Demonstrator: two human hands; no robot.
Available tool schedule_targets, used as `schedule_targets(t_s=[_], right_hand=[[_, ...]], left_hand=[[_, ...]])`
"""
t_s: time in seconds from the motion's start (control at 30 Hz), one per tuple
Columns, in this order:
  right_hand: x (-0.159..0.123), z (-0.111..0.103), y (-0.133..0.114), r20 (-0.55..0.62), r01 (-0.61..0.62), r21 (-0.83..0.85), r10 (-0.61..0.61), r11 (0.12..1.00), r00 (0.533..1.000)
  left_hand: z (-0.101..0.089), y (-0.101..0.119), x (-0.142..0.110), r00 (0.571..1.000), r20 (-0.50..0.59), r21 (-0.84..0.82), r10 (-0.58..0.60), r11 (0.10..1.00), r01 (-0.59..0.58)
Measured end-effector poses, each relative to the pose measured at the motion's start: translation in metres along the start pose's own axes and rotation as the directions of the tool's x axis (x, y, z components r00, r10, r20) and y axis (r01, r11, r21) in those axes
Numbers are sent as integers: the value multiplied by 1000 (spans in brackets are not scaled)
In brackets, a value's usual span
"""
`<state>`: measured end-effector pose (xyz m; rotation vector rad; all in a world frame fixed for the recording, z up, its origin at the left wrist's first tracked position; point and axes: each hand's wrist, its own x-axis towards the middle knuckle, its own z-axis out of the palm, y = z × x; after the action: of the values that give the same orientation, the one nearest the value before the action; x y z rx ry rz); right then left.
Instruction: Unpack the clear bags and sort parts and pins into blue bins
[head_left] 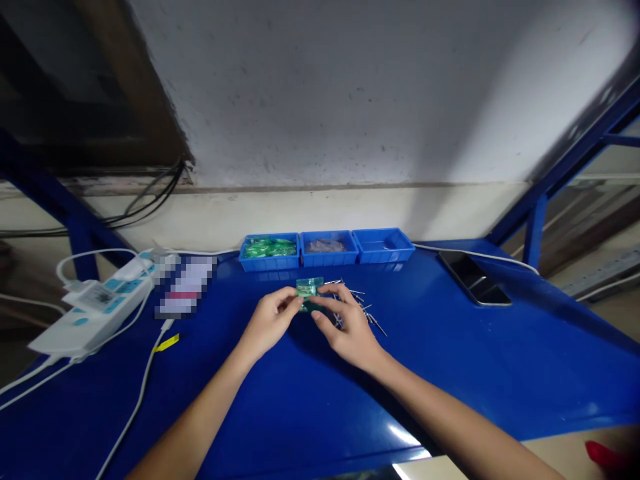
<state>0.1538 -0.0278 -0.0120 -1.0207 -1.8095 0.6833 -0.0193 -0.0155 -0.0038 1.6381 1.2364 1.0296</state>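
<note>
Between my hands is a small clear green plastic packet (309,285), raised a little above the blue table. My left hand (273,320) pinches its left side between thumb and fingers. At the packet's right side, my right hand (350,328) has its fingers stretched out and apart. Its fingertips touch or nearly touch the packet, and the thumb stands off below. Several thin metal pins, rivet-like in shape, lie in a loose pile (376,323) behind and beside my right hand, which partly hides them. Whatever the packet contains is too small to make out.
Along the wall stand three blue bins: one with green packets (270,264), one with brownish-grey pieces (330,257), one with little visible inside (385,255). A white power strip (95,320) with cables lies left, beside a pixelated object (186,287). A black phone (475,280) lies right.
</note>
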Motion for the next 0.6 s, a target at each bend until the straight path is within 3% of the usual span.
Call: schedule_targets(t_s=[0.07,0.13,0.2,0.23,0.3,0.4,0.5,0.6], right_hand=[[3,1,-1,-8,-222,157,226,962,974],[6,2,1,68,-417,333,419,846,905],[9,1,4,143,-501,427,491,753,859],[10,1,5,146,-494,430,482,756,864],[9,0,8,85,-395,337,390,855,917],[5,0,8,-4,-157,81,158,984,987],[-1,3,7,-6,57,-106,-57,993,998],[-6,5,5,35,179,-189,-176,965,984]], left_hand=[[0,-1,-1,980,-46,244,195,953,-178],[0,-3,-3,943,-5,402,331,864,-301],[1,-3,-3,928,62,455,368,817,-354],[1,-3,-4,931,87,447,354,821,-354],[2,-1,-4,956,106,354,275,888,-295],[6,4,-4,996,80,-6,31,999,-31],[13,6,-5,977,53,-371,-206,904,211],[13,0,-3,970,46,-377,-238,895,237]])
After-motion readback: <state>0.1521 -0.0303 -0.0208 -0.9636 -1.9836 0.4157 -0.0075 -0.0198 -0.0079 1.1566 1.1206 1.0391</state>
